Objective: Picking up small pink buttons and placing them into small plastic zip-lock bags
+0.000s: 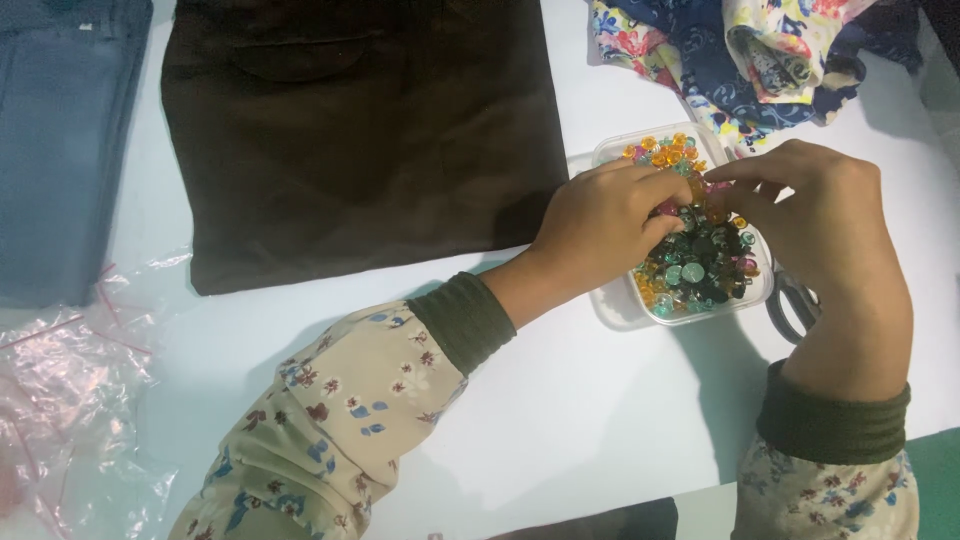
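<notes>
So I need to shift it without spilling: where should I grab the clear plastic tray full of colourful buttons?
Probably grip the clear plastic tray by its near-left rim, coming from the bare white table side; scissors crowd its right edge and both hands cover the middle.

Glossy plastic buttons (700, 260), clear plastic tray (612, 305); matt brown cloth (350, 130); crinkled shiny plastic bag (70, 400).

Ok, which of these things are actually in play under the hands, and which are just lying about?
In play:
left hand
right hand
clear tray of coloured buttons

Lying about:
dark brown garment
blue folded cloth
floral fabric
plastic bags
scissors, partly hidden by the right hand
</notes>
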